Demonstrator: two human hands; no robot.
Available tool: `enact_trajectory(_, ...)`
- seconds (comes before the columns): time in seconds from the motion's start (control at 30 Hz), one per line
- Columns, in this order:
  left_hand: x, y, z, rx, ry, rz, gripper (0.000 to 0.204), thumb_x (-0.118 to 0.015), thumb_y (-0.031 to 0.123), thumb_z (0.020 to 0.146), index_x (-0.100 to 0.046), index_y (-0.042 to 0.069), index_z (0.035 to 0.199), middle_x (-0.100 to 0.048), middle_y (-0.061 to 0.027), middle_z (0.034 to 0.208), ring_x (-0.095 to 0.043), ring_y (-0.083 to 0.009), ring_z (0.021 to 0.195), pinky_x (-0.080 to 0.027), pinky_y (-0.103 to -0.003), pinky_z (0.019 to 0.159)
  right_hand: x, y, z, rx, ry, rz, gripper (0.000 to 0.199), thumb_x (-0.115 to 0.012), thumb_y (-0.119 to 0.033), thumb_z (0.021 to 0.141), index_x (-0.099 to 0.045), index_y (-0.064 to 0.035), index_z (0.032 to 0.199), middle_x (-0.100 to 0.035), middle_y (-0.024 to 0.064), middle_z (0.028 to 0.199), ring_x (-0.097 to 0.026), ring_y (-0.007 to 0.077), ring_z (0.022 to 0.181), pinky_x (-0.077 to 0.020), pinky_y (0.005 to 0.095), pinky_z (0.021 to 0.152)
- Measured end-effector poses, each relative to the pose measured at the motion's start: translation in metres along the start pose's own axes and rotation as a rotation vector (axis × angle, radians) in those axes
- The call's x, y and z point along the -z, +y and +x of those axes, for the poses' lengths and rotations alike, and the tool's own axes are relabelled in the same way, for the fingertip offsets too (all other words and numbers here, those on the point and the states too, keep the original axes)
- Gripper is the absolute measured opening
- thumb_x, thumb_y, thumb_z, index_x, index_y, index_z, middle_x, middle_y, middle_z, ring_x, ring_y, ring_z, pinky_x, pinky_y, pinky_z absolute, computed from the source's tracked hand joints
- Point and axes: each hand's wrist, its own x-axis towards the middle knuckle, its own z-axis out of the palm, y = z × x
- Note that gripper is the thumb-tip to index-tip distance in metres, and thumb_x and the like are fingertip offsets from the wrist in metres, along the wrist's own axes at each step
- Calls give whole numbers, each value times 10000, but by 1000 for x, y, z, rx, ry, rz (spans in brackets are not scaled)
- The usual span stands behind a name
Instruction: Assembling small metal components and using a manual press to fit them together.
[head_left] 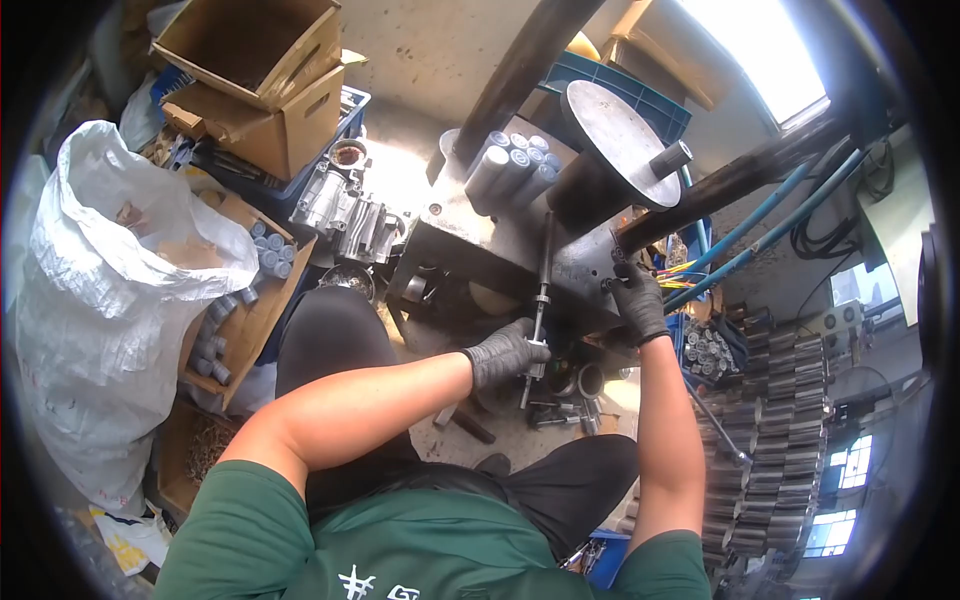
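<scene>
My left hand (503,355), in a dark glove, is closed round the lower part of a long thin metal rod (541,308) with a collar. The rod stands nearly upright in the picture, its upper, darker part reaching over the dark metal bench (470,258). My gloved right hand (637,306) is at the right edge of the bench, fingers curled in; what they grip there is too dark and small to make out. Several grey cylinders (512,165) stand grouped on the bench top. Beside them is a dark drum with a round metal plate (615,140).
At the left a large white sack (110,330) stands by a cardboard box of grey cylinders (235,310). Metal castings (345,215) lie left of the bench. Stacked metal cylinders (775,450) fill the right side, near blue hoses (765,225). Tools (570,412) lie on the floor below.
</scene>
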Motion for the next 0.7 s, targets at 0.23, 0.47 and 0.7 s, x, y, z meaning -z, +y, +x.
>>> enact_trajectory(0.23, -4, 4, -12, -50, 20, -36, 425, -776, 37, 889, -574, 38, 1263, -652, -68, 1025, -663, -170, 922, -591, -339, 791, -5, -1, -13, 42, -7, -227, 319, -771, -296, 822, -792, -34, 1002, -735, 214, 1075, -712, 387, 1029, -554, 446, 951)
enact_trajectory(0.47, -8, 27, -31, -567, 176, 446, 544, -801, 54, 839, -573, 72, 1332, -562, -155, 1254, -606, -316, 1190, -502, -413, 1059, -23, 1, -30, -182, 81, 363, 351, -816, -236, 805, -764, 45, 1009, -772, 203, 993, -752, 274, 892, -581, 386, 829)
enact_trajectory(0.7, 0, 39, -51, -786, 182, 523, 537, -791, -15, 840, -569, 70, 1321, -572, -89, 1177, -623, -248, 1123, -510, -389, 1013, -63, -25, -142, -363, 20, 1524, 381, -721, -62, 886, -649, -19, 1257, -727, 105, 1070, -722, 235, 917, -619, 374, 784)
